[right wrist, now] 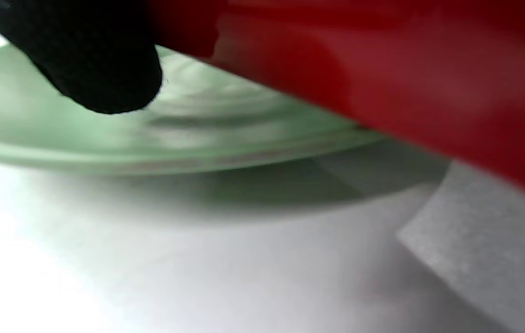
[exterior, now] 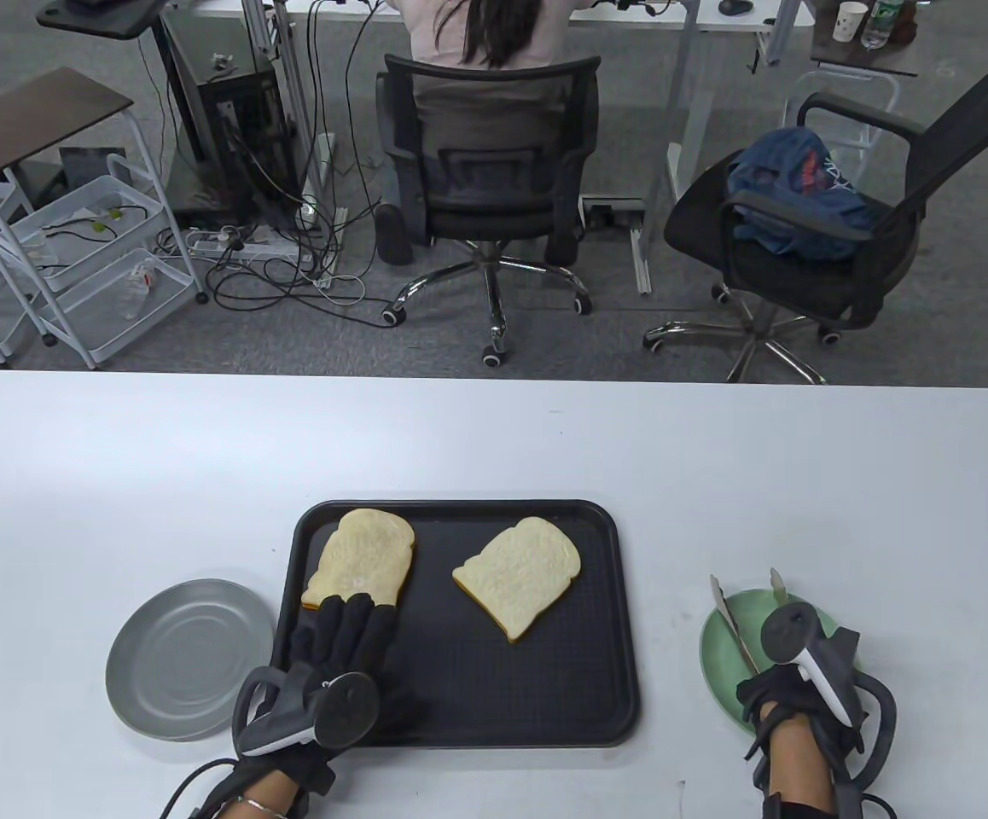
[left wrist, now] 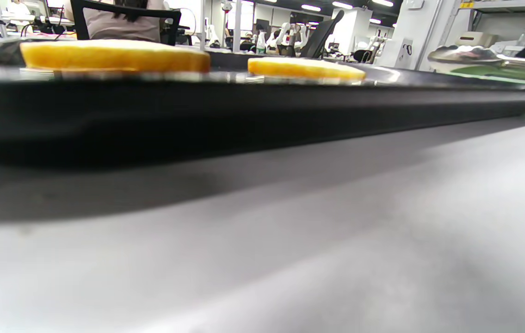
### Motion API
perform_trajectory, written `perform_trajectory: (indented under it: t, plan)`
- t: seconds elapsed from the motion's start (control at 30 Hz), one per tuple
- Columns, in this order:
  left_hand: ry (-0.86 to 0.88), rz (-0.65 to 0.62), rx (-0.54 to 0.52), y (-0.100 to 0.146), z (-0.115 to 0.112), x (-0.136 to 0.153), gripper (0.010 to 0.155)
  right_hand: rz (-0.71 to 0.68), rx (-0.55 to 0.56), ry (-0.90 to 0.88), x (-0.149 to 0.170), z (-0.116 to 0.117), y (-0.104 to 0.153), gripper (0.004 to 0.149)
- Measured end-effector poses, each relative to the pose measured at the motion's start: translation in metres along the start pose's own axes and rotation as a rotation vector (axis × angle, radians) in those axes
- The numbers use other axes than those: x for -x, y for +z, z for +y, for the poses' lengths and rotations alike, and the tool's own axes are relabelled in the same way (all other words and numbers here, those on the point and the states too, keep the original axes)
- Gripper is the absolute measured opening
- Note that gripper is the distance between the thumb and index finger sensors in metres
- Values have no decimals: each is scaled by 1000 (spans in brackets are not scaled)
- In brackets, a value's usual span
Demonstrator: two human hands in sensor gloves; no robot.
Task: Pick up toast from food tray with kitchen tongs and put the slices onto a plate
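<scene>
Two toast slices lie on the black food tray (exterior: 545,717): one toast (exterior: 360,556) at its far left, the other toast (exterior: 518,576) near the middle. My left hand (exterior: 347,621) rests flat on the tray's near left part, its straight fingers reaching the near edge of the left slice. My right hand (exterior: 780,695) grips the kitchen tongs (exterior: 737,630), whose two metal arms stand apart over the green plate (exterior: 720,661). The right wrist view shows a gloved fingertip (right wrist: 100,69), the tongs' red handle (right wrist: 382,69) and the green plate (right wrist: 105,138). From the left wrist view, both slices (left wrist: 114,55) (left wrist: 306,68) sit above the tray wall (left wrist: 243,106).
A silver metal plate (exterior: 183,657) sits left of the tray, beside my left wrist. The white table (exterior: 494,444) stretches beyond the tray. Past its far edge stand office chairs (exterior: 485,188), a seated person and a wire cart (exterior: 76,256).
</scene>
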State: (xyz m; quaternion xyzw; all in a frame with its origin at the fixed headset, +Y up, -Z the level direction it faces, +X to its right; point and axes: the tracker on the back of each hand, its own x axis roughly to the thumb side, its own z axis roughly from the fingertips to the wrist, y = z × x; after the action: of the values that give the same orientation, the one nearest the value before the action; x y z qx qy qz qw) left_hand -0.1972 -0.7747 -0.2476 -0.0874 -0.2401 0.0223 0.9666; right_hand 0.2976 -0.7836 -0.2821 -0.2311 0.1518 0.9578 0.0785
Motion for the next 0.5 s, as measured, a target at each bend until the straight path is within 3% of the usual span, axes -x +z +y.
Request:
perform_trajectory:
  t: [0.23,0.5]
  plan:
    - [4,0,-17,1,2,1,95,-132,103,-95,-22,-24,28,105]
    - [22,39,-25,3,2,11,95,-375,164,-218,-88,-47,73,106]
